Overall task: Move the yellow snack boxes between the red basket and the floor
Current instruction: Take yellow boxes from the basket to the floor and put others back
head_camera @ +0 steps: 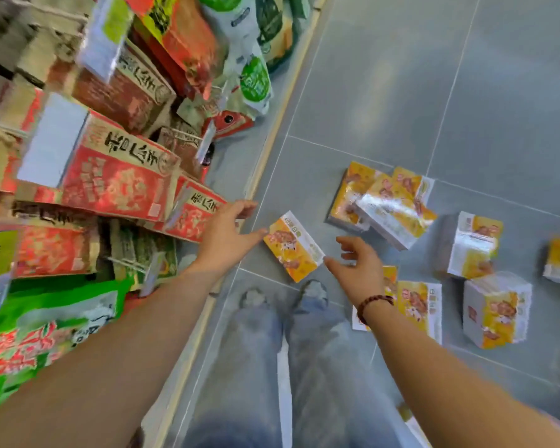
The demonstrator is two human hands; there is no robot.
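On the grey tiled floor [385, 101] yellow snack boxes [385, 205] lie scattered right. We see both hands, left hand [223, 240] and right hand [359, 270], spread open flanking one yellow box [293, 247], gripping nothing; shelf goods [110, 176] crowd left.

Yellow snack box [293, 246] tilted, between open hands; other yellow snack boxes [382, 205] scattered on grey floor [385, 92].

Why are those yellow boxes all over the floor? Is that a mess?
Yes, it looks messy. The yellow snack boxes lie scattered on the grey floor at all angles, some piled crookedly, instead of on the shelf.
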